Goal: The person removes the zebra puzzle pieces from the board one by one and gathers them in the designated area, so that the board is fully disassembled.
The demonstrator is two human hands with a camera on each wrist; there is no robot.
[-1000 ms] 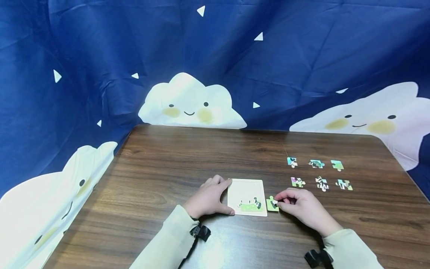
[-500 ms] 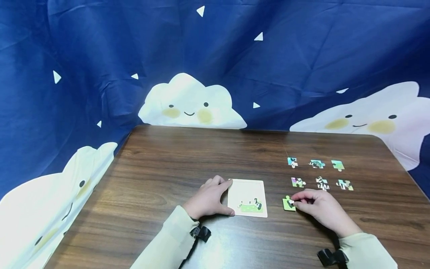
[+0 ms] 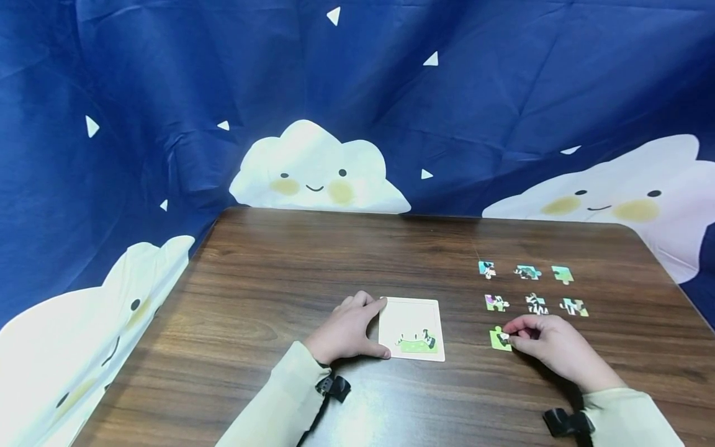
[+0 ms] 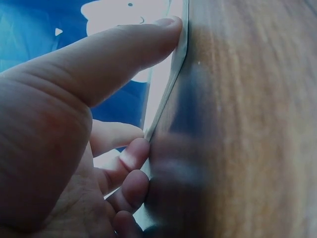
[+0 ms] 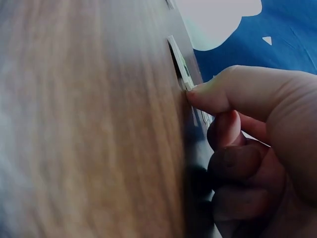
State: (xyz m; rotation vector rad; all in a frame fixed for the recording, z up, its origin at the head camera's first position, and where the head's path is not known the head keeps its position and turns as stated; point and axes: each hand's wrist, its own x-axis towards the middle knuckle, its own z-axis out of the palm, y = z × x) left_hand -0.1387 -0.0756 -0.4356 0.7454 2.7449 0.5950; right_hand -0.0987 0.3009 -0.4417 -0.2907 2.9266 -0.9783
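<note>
My right hand [image 3: 550, 343] pinches a green jigsaw piece [image 3: 498, 339] with a black-and-white patch on it, low over the table. In the right wrist view, the thumb and forefinger meet at the edge of that piece [image 5: 182, 67], which is seen nearly edge-on and tilted. My left hand [image 3: 347, 328] rests at the left side of a square, cream puzzle board [image 3: 408, 316], thumb on the near corner and forefinger at the far corner. A green strip with black-and-white figures shows on the board's lower part. In the left wrist view, the thumb lies out straight on the board [image 4: 161, 84].
Several loose jigsaw pieces lie in two rows on the brown wooden table [image 3: 313, 261], including a teal one [image 3: 527, 272], a pink-and-green one [image 3: 496, 303] and a green one [image 3: 562, 274]. A blue cloth [image 3: 357, 81] with clouds hangs behind the table.
My right hand has moved to the right with the green jigsaw piece, away from the board's right edge. The left hand and board have stayed in place.
</note>
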